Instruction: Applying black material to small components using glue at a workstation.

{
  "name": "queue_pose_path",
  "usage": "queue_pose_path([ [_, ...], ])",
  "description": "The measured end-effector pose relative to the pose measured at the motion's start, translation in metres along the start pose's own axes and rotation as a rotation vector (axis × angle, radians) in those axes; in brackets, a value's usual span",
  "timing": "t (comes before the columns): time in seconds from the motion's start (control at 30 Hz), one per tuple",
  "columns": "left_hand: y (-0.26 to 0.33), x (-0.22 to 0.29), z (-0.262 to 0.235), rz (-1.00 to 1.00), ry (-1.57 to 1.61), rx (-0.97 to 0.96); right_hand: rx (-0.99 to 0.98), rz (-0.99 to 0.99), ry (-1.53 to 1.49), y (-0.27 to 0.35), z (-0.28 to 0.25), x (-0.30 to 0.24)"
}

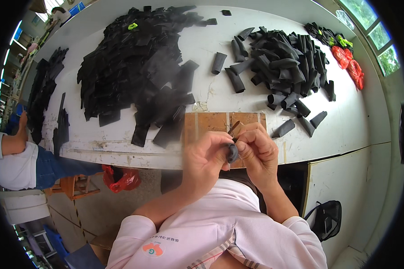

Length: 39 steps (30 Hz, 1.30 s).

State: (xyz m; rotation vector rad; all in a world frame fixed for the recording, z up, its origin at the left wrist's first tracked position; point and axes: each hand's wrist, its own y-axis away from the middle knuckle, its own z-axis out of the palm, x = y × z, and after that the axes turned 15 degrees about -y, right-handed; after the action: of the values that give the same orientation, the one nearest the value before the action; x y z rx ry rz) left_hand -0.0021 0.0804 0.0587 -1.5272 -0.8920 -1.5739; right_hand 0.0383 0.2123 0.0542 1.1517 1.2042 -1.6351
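Black rubbery piece (232, 153), small and rolled, sits pinched between two bare hands just over the near edge of a white worktable (345, 130). In the head view, the left hand (206, 159) curls shut around its left side, and the right hand (258, 150) closes on its right side, fingertips meeting; both are equally near. A thin brown stick (234, 127) rises from the grip, so the long axis runs away from the person, tilted upward. Behind lie a wooden board (211, 121), flat black strips (139, 67) heaped at left and rolled black tubes (285, 62) at right. A seated person (18, 157) is at far left.
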Motion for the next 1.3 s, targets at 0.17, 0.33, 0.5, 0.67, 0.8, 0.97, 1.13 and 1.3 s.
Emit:
queue_pose_path([
  [0.17, -0.025, 0.016, -0.006, -0.182, 0.53, -0.182, -0.008, 0.19, -0.271, -0.018, -0.005, -0.027],
  [0.33, -0.042, 0.008, -0.014, -0.355, 1.308, -0.52, -0.158, 0.482, -0.458, -0.048, -0.017, -0.018],
  [0.5, -0.043, -0.069, -0.021, -0.575, 1.251, -0.381, -0.051, 0.822, -0.665, -0.026, -0.031, 0.056],
  [0.67, -0.044, -0.032, -0.005, -0.503, 0.852, -0.206, -0.068, 0.672, -0.664, -0.035, -0.033, 0.053],
  [0.8, -0.037, -0.017, -0.001, -0.198, 0.611, -0.22, -0.173, 0.588, -0.63, -0.044, -0.03, 0.037],
  [0.97, -0.033, -0.056, -0.016, -0.413, 0.527, -0.154, -0.182, 0.577, -0.624, -0.028, -0.031, 0.071],
  [1.13, -0.037, -0.039, -0.007, 0.292, -0.357, 0.084, -0.127, 0.402, -0.193, -0.03, -0.035, 0.062],
  [1.3, -0.041, -0.033, -0.005, 0.426, -0.314, 0.01, -0.144, -0.031, 0.048, -0.032, -0.038, 0.02],
])
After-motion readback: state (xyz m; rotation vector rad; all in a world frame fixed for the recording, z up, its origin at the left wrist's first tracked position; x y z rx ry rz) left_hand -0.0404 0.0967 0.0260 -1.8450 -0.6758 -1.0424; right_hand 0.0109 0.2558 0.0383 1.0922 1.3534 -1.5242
